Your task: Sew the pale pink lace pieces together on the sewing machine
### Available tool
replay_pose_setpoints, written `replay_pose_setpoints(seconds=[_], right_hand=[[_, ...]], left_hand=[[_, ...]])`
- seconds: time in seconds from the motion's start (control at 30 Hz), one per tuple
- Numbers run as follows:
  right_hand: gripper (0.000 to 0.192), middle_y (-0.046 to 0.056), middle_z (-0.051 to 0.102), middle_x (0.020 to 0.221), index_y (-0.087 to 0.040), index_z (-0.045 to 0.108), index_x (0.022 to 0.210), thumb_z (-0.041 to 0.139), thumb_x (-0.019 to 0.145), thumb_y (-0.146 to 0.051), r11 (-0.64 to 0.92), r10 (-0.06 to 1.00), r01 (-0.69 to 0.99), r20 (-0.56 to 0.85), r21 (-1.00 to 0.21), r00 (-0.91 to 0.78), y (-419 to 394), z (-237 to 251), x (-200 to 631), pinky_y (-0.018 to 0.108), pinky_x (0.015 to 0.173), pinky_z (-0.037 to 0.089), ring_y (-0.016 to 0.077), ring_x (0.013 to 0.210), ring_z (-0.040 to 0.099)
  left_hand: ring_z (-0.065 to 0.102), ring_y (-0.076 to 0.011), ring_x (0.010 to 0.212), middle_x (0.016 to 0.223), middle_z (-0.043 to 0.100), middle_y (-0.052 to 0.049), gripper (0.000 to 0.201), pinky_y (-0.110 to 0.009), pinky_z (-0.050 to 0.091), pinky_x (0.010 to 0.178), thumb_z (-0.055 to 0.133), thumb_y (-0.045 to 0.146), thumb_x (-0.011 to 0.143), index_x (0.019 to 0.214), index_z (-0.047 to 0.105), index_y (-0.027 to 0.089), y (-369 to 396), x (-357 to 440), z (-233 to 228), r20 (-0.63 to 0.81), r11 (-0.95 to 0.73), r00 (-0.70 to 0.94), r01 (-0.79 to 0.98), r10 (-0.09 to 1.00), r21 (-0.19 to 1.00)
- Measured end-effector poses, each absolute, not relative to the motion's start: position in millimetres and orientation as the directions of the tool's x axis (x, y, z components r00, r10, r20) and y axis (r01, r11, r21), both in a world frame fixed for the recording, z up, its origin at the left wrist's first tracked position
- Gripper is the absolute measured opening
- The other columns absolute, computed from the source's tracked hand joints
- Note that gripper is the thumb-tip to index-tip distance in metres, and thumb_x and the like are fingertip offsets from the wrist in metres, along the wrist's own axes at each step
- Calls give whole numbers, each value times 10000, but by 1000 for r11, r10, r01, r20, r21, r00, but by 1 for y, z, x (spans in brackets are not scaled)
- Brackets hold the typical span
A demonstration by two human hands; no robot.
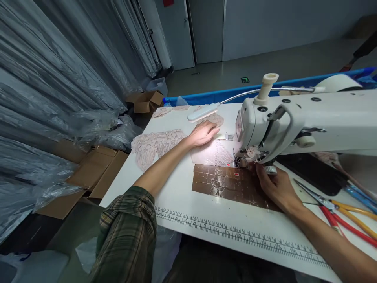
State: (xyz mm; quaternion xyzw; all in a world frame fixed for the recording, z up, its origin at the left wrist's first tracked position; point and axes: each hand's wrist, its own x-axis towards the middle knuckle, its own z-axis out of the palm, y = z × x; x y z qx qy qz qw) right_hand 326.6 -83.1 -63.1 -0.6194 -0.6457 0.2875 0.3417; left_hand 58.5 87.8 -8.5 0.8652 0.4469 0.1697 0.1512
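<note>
My left hand (204,134) lies flat, fingers stretched out, at the upper edge of a pale pink lace piece (206,154) left of the needle. That piece reaches to the presser foot (240,162) of a white sewing machine (259,122). Just right of the foot is my right hand (273,186), thumb and fingers drawn together low under the machine head. What those fingertips hold, if anything, is hidden. Brown tape (218,181) covers the table in front of the foot. Another lace piece (161,143) is spread out beyond my left forearm.
A lamp (203,113) on a bendable neck hangs over the work. Scissors (321,200), more orange- and red-handled tools and a black phone-like slab (312,173) lie at right. A printed ruler (224,232) runs along the front edge. Cardboard boxes (97,169) stand left.
</note>
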Motion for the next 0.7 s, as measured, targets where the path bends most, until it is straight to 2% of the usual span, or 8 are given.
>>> replay_pose_setpoints(seconds=[0.07, 0.1, 0.2, 0.27, 0.33, 0.47, 0.57, 0.7], right_hand=[[347, 21, 698, 689, -245, 708, 958, 499, 970, -521, 57, 997, 610, 72, -790, 1, -84, -60, 326, 332, 577, 502, 238, 634, 642], [362, 21, 709, 707, -250, 713, 981, 489, 974, -535, 64, 997, 611, 77, -789, -5, -85, -58, 325, 330, 583, 504, 241, 651, 654], [410, 26, 731, 744, -254, 724, 1015, 454, 989, -561, 101, 993, 629, 113, -771, -20, -86, -55, 322, 333, 605, 512, 248, 693, 682], [410, 37, 744, 771, -246, 731, 986, 450, 989, -544, 126, 989, 648, 147, -751, -23, -86, -53, 320, 344, 622, 520, 254, 708, 692], [398, 50, 756, 799, -238, 737, 947, 455, 978, -518, 141, 985, 648, 172, -748, -16, -87, -52, 318, 355, 652, 537, 260, 729, 703], [385, 80, 777, 852, -221, 735, 920, 482, 923, -512, 153, 984, 582, 179, -799, -13, -90, -49, 313, 380, 703, 579, 279, 782, 731], [393, 95, 783, 851, -227, 741, 910, 514, 883, -547, 169, 983, 565, 181, -808, -35, -92, -45, 310, 427, 715, 602, 308, 773, 740], [331, 76, 786, 852, -283, 739, 882, 546, 853, -551, 178, 981, 595, 186, -784, -49, -92, -47, 312, 486, 700, 614, 345, 744, 743]], left_hand=[[506, -321, 1360, 1472, 551, -129, 391, -494, 403, 1117, 420, 427, 1021, 1318, 577, 226, 85, 66, -10, 183, -603, 579, 717, 795, 351], [482, -328, 1384, 1504, 522, -132, 415, -504, 388, 1135, 441, 436, 1013, 1356, 552, 229, 81, 68, -11, 194, -608, 578, 723, 792, 328], [611, -307, 1184, 1251, 666, -144, 347, -465, 460, 1040, 450, 431, 1015, 1218, 628, 212, 62, 69, -19, 192, -601, 569, 753, 799, 269], [651, -285, 1030, 1068, 695, -132, 317, -437, 500, 939, 462, 430, 1016, 1089, 671, 203, 48, 65, -23, 172, -620, 596, 749, 784, 232], [646, -279, 1021, 1101, 680, -135, 286, -427, 505, 913, 518, 420, 998, 1074, 681, 198, 36, 57, -24, 167, -656, 635, 723, 755, 216], [577, -291, 1224, 1336, 589, -174, 280, -438, 462, 1027, 566, 347, 987, 1204, 643, 187, 13, 31, -21, 225, -672, 634, 704, 740, 228], [541, -289, 1287, 1357, 573, -164, 305, -456, 427, 1082, 547, 341, 1001, 1260, 606, 193, -1, 5, -18, 255, -574, 519, 777, 816, 259], [552, -279, 1245, 1288, 595, -125, 289, -446, 422, 1087, 565, 356, 993, 1229, 608, 195, -11, -32, -18, 307, -335, 236, 884, 922, 326]])
